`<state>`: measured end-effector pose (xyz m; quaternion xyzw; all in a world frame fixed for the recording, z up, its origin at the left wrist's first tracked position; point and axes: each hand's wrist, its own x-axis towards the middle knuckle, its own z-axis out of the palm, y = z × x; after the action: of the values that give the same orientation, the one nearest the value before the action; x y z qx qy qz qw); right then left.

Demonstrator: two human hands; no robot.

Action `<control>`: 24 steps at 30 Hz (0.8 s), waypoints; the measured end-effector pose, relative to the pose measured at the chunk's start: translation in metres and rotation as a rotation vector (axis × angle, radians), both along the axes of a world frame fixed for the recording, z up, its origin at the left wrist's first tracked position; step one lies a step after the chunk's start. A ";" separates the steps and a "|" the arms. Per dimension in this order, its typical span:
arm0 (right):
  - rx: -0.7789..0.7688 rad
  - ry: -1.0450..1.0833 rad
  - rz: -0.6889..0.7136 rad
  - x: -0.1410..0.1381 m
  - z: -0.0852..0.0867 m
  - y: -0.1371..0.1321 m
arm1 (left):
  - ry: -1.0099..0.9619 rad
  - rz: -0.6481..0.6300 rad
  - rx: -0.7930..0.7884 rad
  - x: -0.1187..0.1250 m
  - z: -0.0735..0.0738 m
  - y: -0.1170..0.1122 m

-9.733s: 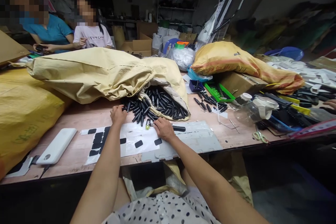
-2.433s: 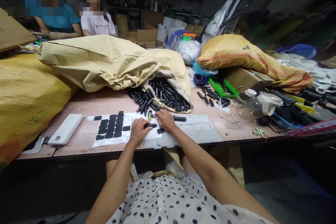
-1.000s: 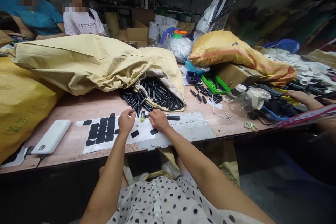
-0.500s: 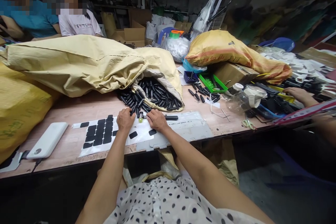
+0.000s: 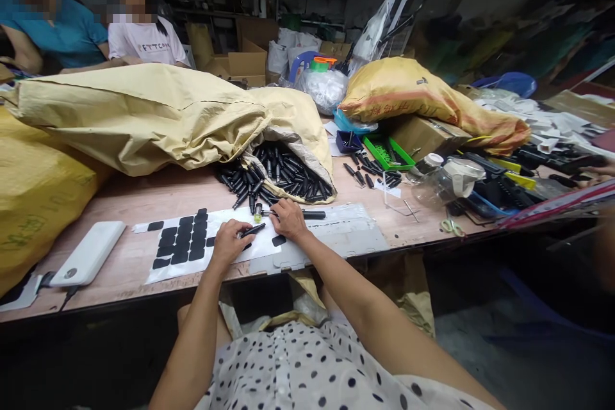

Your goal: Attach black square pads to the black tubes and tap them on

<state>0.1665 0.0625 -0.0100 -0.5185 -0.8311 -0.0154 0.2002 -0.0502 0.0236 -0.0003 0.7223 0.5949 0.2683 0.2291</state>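
Observation:
My left hand (image 5: pixel 227 242) is closed round a slim black pen-shaped part (image 5: pixel 252 230), held tilted just above the white sheet (image 5: pixel 262 246). My right hand (image 5: pixel 289 220) is closed over the shaft of a small hammer; its silver and yellow-green head (image 5: pixel 258 213) shows to the left of the fingers and its black handle (image 5: pixel 314 214) to the right. Behind both hands, a heap of similar black parts (image 5: pixel 240 180) spills from the mouth of a beige sack (image 5: pixel 317 141). Rows of black rounded patches (image 5: pixel 182 240) lie on the sheet, left of my left hand.
A white power bank (image 5: pixel 89 254) with cables lies at the left. Yellow sack (image 5: pixel 38 205), green tray (image 5: pixel 389 152), clear jar (image 5: pixel 439 186) and scissors (image 5: pixel 452 227) surround the work spot. Two people sit across the table; another person's hand shows at the right edge.
My left hand has come back from the heap toward me, now with a black part in its fingers. My right hand has stayed at the hammer.

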 end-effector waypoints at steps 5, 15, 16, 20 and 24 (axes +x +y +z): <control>0.015 -0.010 -0.018 0.001 -0.002 0.000 | 0.084 0.052 0.031 0.014 -0.001 0.002; -0.047 0.010 0.046 0.017 0.017 -0.008 | 0.067 0.068 0.003 0.018 0.000 0.003; -0.055 0.025 0.041 0.020 0.019 -0.012 | 0.062 0.068 -0.001 0.018 -0.001 0.003; -0.088 0.085 0.040 0.028 0.021 -0.027 | 0.047 0.081 -0.012 0.019 -0.001 0.004; -0.098 0.125 0.082 0.026 0.021 -0.039 | 0.049 0.082 -0.038 0.020 0.001 0.004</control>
<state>0.1928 0.0232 0.0107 -0.4934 -0.8372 0.0660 0.2265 -0.0299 0.0272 0.0007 0.6991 0.6344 0.2484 0.2170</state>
